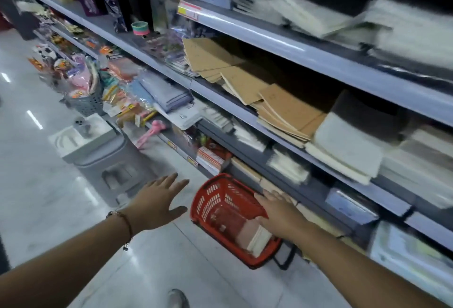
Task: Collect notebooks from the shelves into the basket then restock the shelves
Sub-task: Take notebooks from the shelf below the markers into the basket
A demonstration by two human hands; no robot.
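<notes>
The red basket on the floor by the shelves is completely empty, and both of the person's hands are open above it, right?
Not quite. The head view shows the red basket already holds a few notebooks at its near end. The rest stands: it sits by the shelves, with the left hand and right hand open.

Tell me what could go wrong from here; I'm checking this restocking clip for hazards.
The brown notebooks lie in a loose, slanted pile jutting over the shelf edge, so a nudge might spill them. The red basket sits on the aisle floor close to the person's foot, a possible trip hazard. Both the left hand and right hand hold nothing.
</notes>
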